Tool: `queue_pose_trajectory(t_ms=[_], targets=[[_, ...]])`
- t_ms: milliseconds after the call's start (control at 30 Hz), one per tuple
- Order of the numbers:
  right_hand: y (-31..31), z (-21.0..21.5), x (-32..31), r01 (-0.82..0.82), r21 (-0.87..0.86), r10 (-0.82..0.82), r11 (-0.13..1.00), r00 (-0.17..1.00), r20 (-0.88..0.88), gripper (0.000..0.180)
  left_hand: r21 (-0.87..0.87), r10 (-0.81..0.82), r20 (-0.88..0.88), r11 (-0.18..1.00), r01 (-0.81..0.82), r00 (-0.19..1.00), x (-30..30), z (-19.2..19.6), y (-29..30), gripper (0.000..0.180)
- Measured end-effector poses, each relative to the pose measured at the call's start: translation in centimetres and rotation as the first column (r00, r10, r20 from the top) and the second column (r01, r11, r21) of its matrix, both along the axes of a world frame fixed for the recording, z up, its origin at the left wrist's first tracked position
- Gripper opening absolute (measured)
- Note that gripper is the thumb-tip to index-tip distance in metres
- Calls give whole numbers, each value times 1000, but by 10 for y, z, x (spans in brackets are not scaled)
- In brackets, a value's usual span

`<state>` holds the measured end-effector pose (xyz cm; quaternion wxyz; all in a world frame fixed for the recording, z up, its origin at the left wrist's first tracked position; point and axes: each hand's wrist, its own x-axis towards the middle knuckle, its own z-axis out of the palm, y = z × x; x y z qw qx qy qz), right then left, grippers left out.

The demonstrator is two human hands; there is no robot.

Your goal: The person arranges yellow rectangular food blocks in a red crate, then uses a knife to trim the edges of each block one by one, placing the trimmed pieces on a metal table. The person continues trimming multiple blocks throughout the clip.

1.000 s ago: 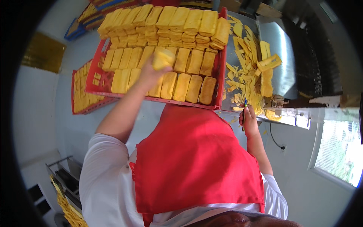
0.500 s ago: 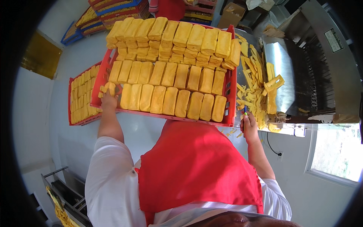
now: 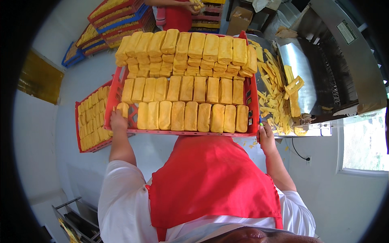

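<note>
A red slatted crate (image 3: 182,133) in front of me holds rows of yellow loaf-shaped blocks (image 3: 177,116), stacked higher toward the far side. At its near left corner, my left hand (image 3: 118,120) has its fingers closed round the end of one yellow block (image 3: 122,109), beside the front row. My right hand (image 3: 266,139) is by the near right corner, closed round a slim tool (image 3: 261,124) with blue and green on it. Most of that tool is hidden by the fingers, so its kind is unclear.
To the right, yellow trimmings (image 3: 270,81) lie on a metal surface beside a steel machine (image 3: 340,69). Another red crate of blocks (image 3: 95,117) sits lower left. Crate stacks (image 3: 121,24) stand far left. A co-worker in a red apron (image 3: 178,18) is beyond my crate.
My left hand has brought the yellow block down against the front row's left end. The crate appears lower in view, and the co-worker's hands now show. My right hand stays by the corner.
</note>
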<state>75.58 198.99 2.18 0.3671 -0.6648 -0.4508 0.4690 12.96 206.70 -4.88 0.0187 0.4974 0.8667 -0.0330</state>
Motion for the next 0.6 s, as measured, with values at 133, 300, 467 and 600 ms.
queue_pose_trajectory(t_ms=[133, 300, 467, 600], targets=[[6, -2, 2, -41, 40, 39, 998, 998, 47, 28, 279, -266, 286, 942, 186, 920, 23, -33, 2, 47], [7, -3, 0, -5, 105, 8, 994, 1000, -27, 27, 152, -74, 249, 988, 37, 966, 101, -41, 5, 68], [14, 2, 0, -21, 110, 30, 994, 996, -78, 26, 80, -71, 394, 996, 44, 916, 84, -31, 12, 77], [15, 6, 7, -62, 118, 72, 991, 994, -82, 26, 64, -3, 436, 998, -28, 900, 76, -33, 11, 75]])
